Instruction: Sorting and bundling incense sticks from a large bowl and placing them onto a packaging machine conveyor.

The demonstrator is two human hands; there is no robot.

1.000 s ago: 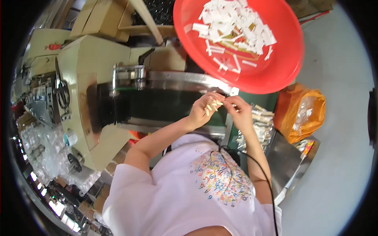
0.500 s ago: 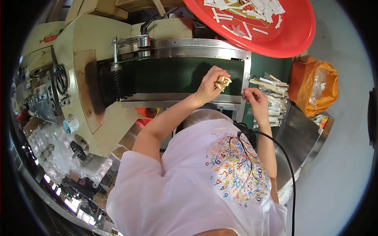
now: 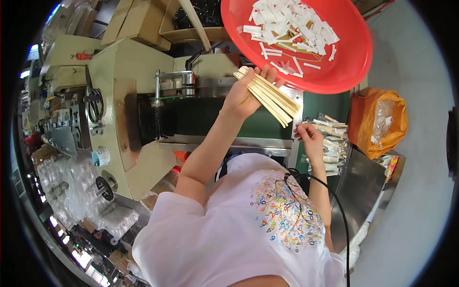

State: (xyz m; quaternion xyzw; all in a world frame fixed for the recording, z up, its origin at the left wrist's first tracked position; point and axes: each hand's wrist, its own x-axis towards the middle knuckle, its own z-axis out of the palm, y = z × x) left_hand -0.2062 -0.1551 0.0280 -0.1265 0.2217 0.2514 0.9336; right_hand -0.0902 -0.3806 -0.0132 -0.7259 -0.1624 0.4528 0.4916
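Note:
A bundle of pale wooden chopsticks (image 3: 270,98) lies across the palm of my left hand (image 3: 241,99), held by my thumb while the fingertips reach past it. That hand is over the green conveyor belt (image 3: 205,117), just short of the big red basin (image 3: 346,62). My right hand (image 3: 311,140) is closed in a pinch beside the belt's right end; anything between its fingertips is too small to make out. Next to it lies a pile of chopsticks in clear wrappers (image 3: 334,143). Inside the basin are many white paper slips (image 3: 291,26).
An orange bag (image 3: 377,126) stands to the right of the wrapped pile, with a metal tray (image 3: 356,191) nearer me. A cream machine housing (image 3: 126,95) borders the belt on the left. Cardboard boxes (image 3: 143,24) sit behind it. A black cable (image 3: 342,205) hangs down my right side.
My left hand has turned, so the chopsticks now show lengthwise instead of end-on, and it has moved toward the basin. My right hand stays near the belt's end. The view has shifted.

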